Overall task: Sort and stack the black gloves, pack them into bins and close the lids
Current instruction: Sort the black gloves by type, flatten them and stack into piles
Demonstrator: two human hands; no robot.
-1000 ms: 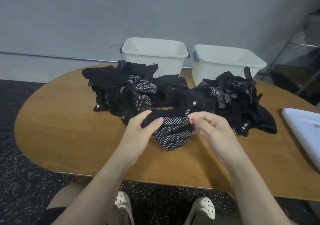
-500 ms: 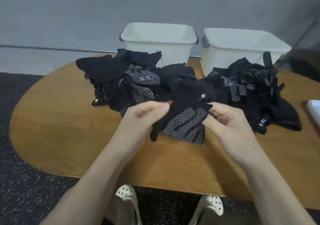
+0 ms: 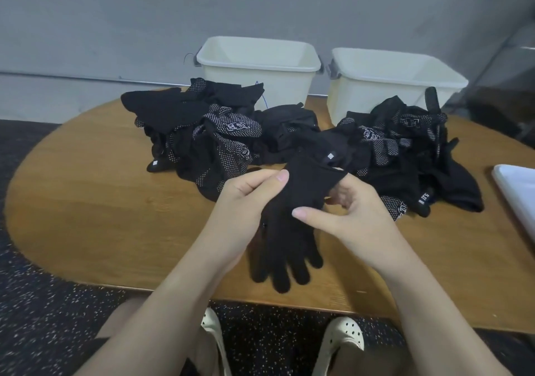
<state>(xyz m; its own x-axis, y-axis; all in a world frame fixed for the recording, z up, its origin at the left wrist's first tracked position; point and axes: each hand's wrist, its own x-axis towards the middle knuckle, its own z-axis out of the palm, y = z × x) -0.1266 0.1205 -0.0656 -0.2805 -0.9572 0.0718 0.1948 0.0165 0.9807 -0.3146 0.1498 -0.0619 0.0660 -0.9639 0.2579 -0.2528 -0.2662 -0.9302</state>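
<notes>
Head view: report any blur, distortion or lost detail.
Head view: wide-angle lens bows the table edge; soft even light, no glare; the held glove reads as flat black with little texture; the white lid is cropped at the right edge; both hands look sharp, left hand, right hand.

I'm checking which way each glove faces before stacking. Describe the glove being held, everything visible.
The held glove is plain black knit fabric, with no white dots on the side shown. Its cuff points away toward the pile; its fingers hang toward the near edge of the table. The left hand grips its left side, and the right hand holds the cuff, thumb across the palm area.
</notes>
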